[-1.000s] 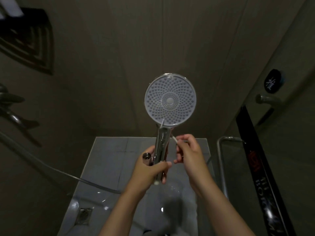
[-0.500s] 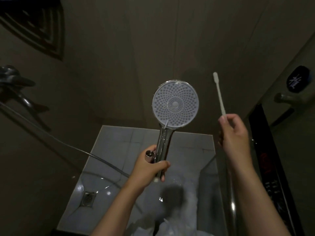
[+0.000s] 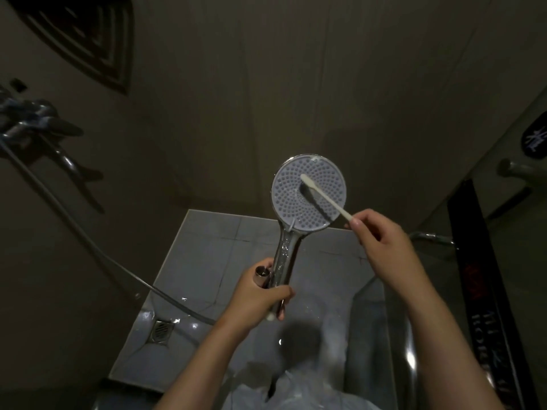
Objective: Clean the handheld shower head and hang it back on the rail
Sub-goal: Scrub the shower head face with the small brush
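The handheld shower head (image 3: 288, 208) has a round white nozzle face and a chrome handle, and it stands upright in the middle of the view with its face towards me. My left hand (image 3: 260, 297) grips the lower handle. My right hand (image 3: 381, 247) pinches a thin white toothbrush (image 3: 324, 196) by its end. The brush head lies on the middle of the nozzle face. A metal hose (image 3: 97, 250) runs from the handle's base across to the left wall.
A chrome mixer tap (image 3: 35, 122) sticks out of the left wall. The wet grey tile floor (image 3: 207, 261) has a square drain (image 3: 161, 329) at lower left. A glass door with a chrome handle (image 3: 432, 238) and black lettering stands on the right.
My right hand has swung the toothbrush from upright beside the shower head down onto the nozzle face. The left hand keeps its grip on the handle.
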Demonstrator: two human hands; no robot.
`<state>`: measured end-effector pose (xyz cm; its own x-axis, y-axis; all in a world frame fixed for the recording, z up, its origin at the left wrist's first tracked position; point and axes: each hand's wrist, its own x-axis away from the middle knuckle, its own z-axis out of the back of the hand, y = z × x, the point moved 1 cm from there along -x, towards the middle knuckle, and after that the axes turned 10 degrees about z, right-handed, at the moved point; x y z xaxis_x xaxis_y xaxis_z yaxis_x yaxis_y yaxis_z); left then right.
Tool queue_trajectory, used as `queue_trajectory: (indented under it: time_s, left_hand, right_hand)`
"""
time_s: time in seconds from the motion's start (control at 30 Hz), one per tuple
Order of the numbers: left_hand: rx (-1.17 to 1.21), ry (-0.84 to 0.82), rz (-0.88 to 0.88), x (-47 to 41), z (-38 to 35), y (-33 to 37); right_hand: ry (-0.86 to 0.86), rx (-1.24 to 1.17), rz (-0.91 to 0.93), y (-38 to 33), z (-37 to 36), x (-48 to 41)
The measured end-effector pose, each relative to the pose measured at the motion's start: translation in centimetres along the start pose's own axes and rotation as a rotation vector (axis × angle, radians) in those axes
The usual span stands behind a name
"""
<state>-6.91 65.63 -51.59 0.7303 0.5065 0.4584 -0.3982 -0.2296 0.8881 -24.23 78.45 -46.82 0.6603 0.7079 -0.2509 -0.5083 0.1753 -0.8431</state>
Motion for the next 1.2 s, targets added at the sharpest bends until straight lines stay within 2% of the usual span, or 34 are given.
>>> queue_trajectory:
  time_s: [0.13, 0.4, 0.5, 0.57, 0.67, 0.8, 0.9, 1.03, 1.2]
  left_hand:
    - [-0.001, -0.032, -0.007, 0.4, 0.0, -0.2]
    - [-0.032, -0.098, -0.041, 1.3, 0.0, 0.2]
    - [-0.031, -0.097, -0.046, 1.2, -0.1, 0.3]
    - [-0.032, -0.086, -0.038, 1.2, -0.1, 0.1]
    - [-0.031, -0.073, -0.022, 1.6, 0.0, -0.2]
    - [-0.011, -0.075, -0.021, 1.5, 0.0, -0.4]
    - [-0.012, -0.07, -0.022, 1.5, 0.2, -0.5]
    - [0.012, -0.051, -0.021, 1.6, 0.3, -0.6]
    - [0.029, -0.071, -0.021, 1.9, 0.3, -0.6]
  right_hand:
    - [-0.016, 0.138, 0.002, 0.1, 0.0, 0.1]
    - [0.19, 0.42, -0.028, -0.7, 1.2, -0.7]
    - [0.225, 0.438, -0.058, -0.9, 0.8, -1.1]
    - [0.306, 0.429, -0.083, -0.8, 0.3, -1.3]
    - [0.388, 0.277, -0.076, -0.6, 0.5, -1.6]
    - [0.216, 0.047, 0.043, -0.8, 0.9, -1.6]
    - [0.079, -0.014, 0.068, -1.4, 0.8, -1.0]
    - [-0.05, 0.112, 0.044, -0.8, 0.7, -0.6]
    - [0.026, 0.272, 0.0, -0.7, 0.9, -0.2]
